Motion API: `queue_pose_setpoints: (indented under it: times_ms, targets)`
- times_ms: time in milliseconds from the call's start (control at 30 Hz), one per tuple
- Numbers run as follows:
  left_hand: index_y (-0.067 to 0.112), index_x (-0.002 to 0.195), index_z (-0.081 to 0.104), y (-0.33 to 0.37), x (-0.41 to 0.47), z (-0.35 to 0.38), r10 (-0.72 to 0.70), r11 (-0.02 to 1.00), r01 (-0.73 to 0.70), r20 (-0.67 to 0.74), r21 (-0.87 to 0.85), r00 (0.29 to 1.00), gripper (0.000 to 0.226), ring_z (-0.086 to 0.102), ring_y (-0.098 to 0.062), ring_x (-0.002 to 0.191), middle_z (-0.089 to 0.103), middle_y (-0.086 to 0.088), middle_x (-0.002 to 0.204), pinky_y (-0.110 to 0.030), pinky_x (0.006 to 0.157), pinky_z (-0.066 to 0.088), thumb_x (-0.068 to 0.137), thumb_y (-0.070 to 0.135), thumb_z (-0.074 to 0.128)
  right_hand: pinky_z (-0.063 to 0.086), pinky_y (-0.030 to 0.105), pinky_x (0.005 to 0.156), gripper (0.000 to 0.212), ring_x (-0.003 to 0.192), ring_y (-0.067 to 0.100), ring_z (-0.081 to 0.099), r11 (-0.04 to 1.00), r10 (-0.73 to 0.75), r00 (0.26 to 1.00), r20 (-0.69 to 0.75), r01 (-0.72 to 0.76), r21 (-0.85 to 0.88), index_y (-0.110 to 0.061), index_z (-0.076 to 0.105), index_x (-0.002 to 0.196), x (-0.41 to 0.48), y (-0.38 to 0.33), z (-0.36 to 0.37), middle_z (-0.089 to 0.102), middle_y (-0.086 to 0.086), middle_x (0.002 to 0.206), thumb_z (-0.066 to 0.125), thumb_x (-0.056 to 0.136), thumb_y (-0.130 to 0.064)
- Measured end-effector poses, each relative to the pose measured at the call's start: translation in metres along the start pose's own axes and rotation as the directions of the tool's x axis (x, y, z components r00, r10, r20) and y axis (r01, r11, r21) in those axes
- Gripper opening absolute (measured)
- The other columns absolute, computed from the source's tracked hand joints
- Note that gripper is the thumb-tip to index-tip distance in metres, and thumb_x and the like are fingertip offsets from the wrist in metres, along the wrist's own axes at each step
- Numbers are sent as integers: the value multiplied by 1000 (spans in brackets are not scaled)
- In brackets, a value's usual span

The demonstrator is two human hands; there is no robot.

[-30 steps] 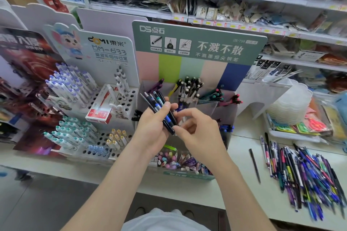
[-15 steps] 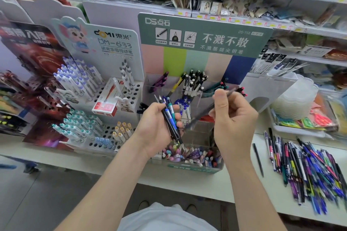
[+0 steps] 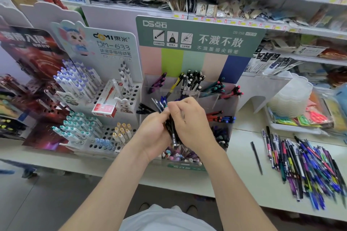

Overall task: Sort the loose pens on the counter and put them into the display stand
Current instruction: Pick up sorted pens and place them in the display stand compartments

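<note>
I hold a bundle of blue and black pens (image 3: 173,133) in my left hand (image 3: 152,133), in front of the clear tiered display stand (image 3: 226,103) with the green header. My right hand (image 3: 190,124) lies against the bundle from the right, and its fingertips pinch the pen tops. The stand's compartments hold purple, yellow, black-and-white, teal and red pens sorted by colour. On the white counter (image 3: 242,155) to the right lies a big pile of loose mixed pens (image 3: 304,165), with one black pen (image 3: 256,157) apart on its left.
A white pegboard pen stand (image 3: 90,88) with a red box (image 3: 105,108) stands left of the display stand. At the back right, stacked clear plastic trays (image 3: 289,99) rest on a white tray of packets. Stocked shelves fill the wall behind. The counter's front edge is near my body.
My right hand held a dark pen up by the stand's right side; it has come back down to the bundle, without that pen raised. The left hand has barely moved.
</note>
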State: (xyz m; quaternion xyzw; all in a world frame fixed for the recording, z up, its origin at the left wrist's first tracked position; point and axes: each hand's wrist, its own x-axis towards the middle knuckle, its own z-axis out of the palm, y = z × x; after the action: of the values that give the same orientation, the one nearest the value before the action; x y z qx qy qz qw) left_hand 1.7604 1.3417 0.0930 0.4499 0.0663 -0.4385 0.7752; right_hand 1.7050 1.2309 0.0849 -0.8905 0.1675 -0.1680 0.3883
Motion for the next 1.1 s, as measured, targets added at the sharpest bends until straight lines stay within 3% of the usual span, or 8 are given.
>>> queue_pose_setpoints:
  times_ms: [100,267,433,567,700,900,1000,1100]
  targets:
    - [-2,125,60,2,6,-6,114,993,-112,-118,26,986,29,71,-26,98,74,-15,102,-35,83,58,116,20,43,47,14,83,17,94,1,61,985,46,998,30,-50,165,-35,73,111,-19,-13,-14,57,-13,108,66,101,-48]
    - [9,110,53,4,9,-9,207,972,-230,-273,-56,939,17,52,-21,80,55,-5,91,-51,90,50,115,25,49,55,22,63,26,65,7,64,983,51,985,166,-79,168,-34,73,112,-37,-16,-16,70,-13,87,82,88,-31]
    - [7,100,46,7,8,-13,296,945,-324,-301,-44,907,21,53,-17,74,52,-6,87,-39,81,50,115,22,46,49,23,83,26,92,6,60,996,-89,996,26,89,-15,-30,76,124,-32,-9,7,70,-12,99,70,100,-22]
    - [6,104,50,14,8,-21,266,959,-282,-239,-33,934,28,62,-18,71,58,-6,81,-37,77,52,115,31,47,40,12,84,25,95,8,58,995,-92,994,-52,90,-41,-18,74,128,-30,-8,18,66,-3,104,60,108,-21]
    - [15,107,52,15,10,-44,199,962,-241,-273,-129,941,15,44,-17,64,46,-1,78,-38,73,42,110,28,47,48,29,87,27,94,17,61,990,-18,975,-220,-14,-140,-10,73,128,-20,-4,10,63,5,106,53,110,-17]
    - [13,111,62,18,12,-62,189,965,-240,-359,-103,914,30,51,-19,67,57,-4,81,-38,73,46,105,8,32,37,28,71,15,83,19,46,830,116,980,159,-8,-558,-18,57,98,10,-5,0,52,4,104,54,108,-7]
    - [9,117,62,20,13,-63,192,963,-244,-345,-114,919,30,56,-20,70,60,-8,86,-40,74,50,109,7,33,39,34,69,22,79,27,53,795,72,983,167,44,-605,-15,50,93,32,-15,20,51,11,112,63,100,1]
    - [5,127,61,22,11,-64,202,959,-251,-303,-132,931,28,62,-24,80,64,-12,96,-42,80,54,113,8,36,40,37,69,24,81,32,58,810,3,982,188,108,-576,-14,48,90,55,-23,42,46,6,103,66,102,-3]
